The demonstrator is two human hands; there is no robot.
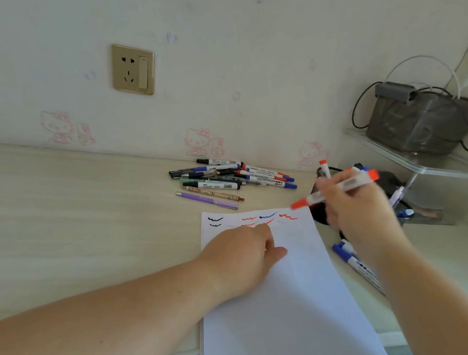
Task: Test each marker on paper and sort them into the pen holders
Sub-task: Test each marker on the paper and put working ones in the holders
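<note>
A white sheet of paper (291,304) lies on the desk, with black, red and blue test squiggles (250,220) along its top. My left hand (243,256) presses flat on the paper just below the squiggles. My right hand (356,209) grips a capped red marker (335,189), held level above the paper's top right corner. Behind it stands a black mesh pen holder (318,193) with a red marker (324,167) sticking up. A second holder (406,208) at the right holds more pens. A heap of pens and markers (227,179) lies near the wall.
Two blue markers (354,262) lie on the desk right of the paper, partly under my right arm. A clear shelf (434,168) carries a dark grey box (418,120) with cables at the far right. A wall socket (133,69) sits above the light wooden desk (68,214).
</note>
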